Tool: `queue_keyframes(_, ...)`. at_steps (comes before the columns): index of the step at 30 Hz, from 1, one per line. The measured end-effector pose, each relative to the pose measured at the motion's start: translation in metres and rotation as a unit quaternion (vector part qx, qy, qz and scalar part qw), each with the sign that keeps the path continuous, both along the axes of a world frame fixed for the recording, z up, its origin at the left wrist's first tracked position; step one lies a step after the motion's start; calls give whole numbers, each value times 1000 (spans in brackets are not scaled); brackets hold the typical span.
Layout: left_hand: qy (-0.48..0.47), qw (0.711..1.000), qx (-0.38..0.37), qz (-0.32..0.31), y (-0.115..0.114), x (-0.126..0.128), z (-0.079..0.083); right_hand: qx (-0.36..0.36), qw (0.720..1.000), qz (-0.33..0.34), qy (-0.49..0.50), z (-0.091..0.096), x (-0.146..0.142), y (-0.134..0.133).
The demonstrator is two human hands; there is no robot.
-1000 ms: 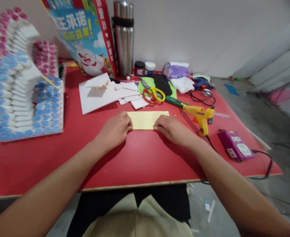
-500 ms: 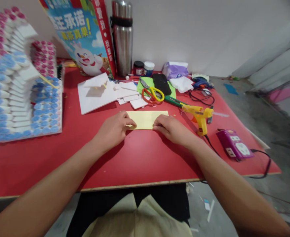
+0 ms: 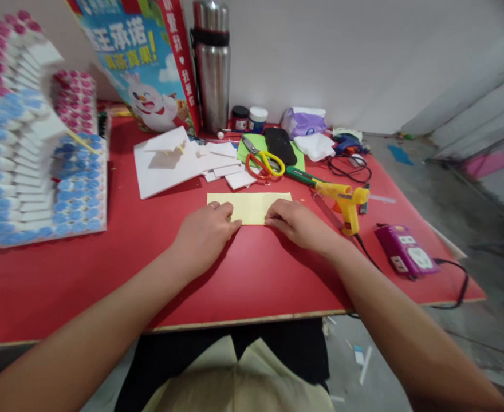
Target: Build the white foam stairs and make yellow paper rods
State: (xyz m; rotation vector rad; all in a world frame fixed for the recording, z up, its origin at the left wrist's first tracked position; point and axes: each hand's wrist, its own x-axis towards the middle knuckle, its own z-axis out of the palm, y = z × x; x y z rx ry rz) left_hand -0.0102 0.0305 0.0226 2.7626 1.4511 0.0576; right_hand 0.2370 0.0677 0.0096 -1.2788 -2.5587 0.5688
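A folded strip of pale yellow paper lies flat on the red table in front of me. My left hand rests on the table at the strip's near edge, its fingers curled and a fingertip pressing down on the paper's near left part. The fingers of my right hand are held together and pinch down on the near right edge of the strip. The paper's left end shows beyond my left hand.
A yellow glue gun and a purple power strip lie to the right. Behind the paper are scissors, white foam pieces, a steel flask and small jars. A stacked blue and pink model fills the left.
My left hand has slid to the right along the paper's near edge, uncovering the strip's left end. My right hand has hardly moved.
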Motion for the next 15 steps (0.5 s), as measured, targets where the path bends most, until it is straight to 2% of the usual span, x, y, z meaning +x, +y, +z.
queue_keyframes(6, 35, 999, -29, -5, -5, 10, 8, 1, 1000, 1, 4, -2, 0, 1)
queue_keyframes(11, 85, 996, -9, -21, -4, 15, 9, 2, 1000, 3, 11, -3, 1, 2)
queue_keyframes(15, 88, 996, -24, -10, -5, 20, 12, 4, 1000, 5, 13, -3, 1, 2)
